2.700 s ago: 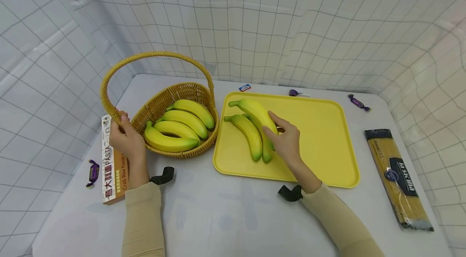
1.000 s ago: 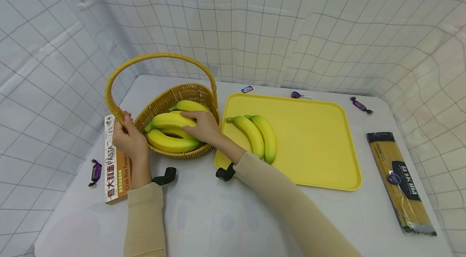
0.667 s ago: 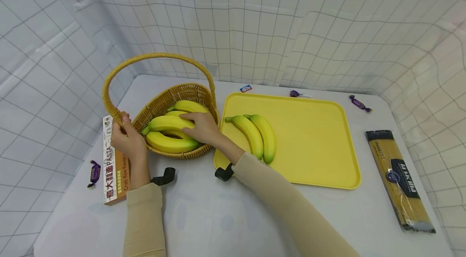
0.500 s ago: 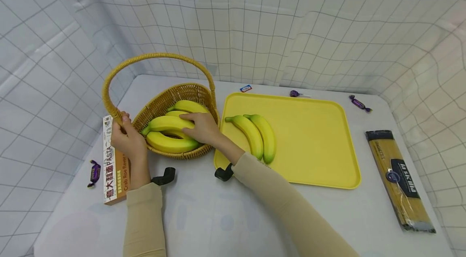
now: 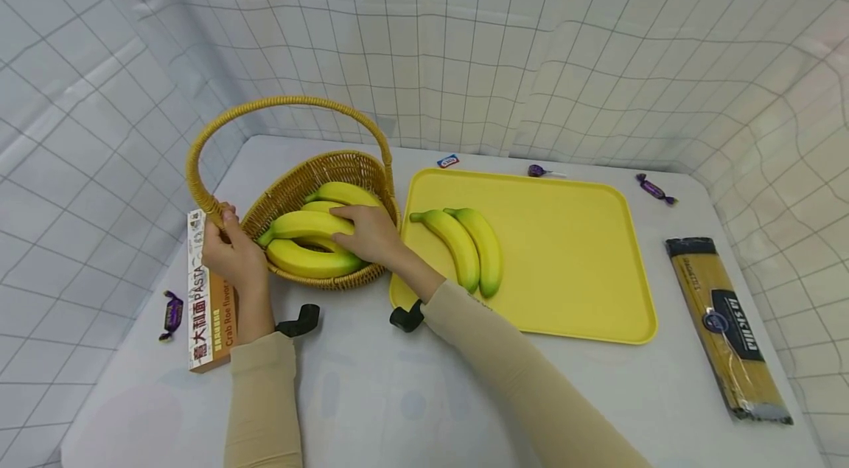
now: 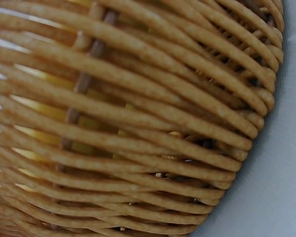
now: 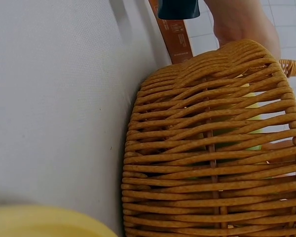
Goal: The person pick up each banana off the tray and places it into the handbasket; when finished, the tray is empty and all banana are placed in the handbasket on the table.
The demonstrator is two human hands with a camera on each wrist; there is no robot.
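A wicker basket (image 5: 345, 162) stands at the left of the table with several bananas in it. My left hand (image 5: 233, 250) grips the lower left end of its arched handle (image 5: 292, 101). Inside the basket, my right hand (image 5: 371, 236) holds the right end of a banana (image 5: 298, 225) lying across the others; its fingertips are partly hidden. Below it lies another banana (image 5: 308, 260). Two more bananas, one to the left (image 5: 454, 243) and one to the right (image 5: 487, 250), lie side by side on the yellow tray (image 5: 564, 262). Both wrist views show mostly the basket's woven side (image 6: 153, 113).
A pasta box (image 5: 211, 306) lies by the left forearm, beside a purple candy (image 5: 172, 315). A spaghetti pack (image 5: 726, 328) lies at the right. Behind the tray are a small wrapped sweet (image 5: 448, 161), a lollipop (image 5: 537, 171) and another purple candy (image 5: 655, 189).
My right hand has carried a banana leftward from over the tray into the basket. Over the last half second it has hardly moved. My left hand keeps its hold on the handle.
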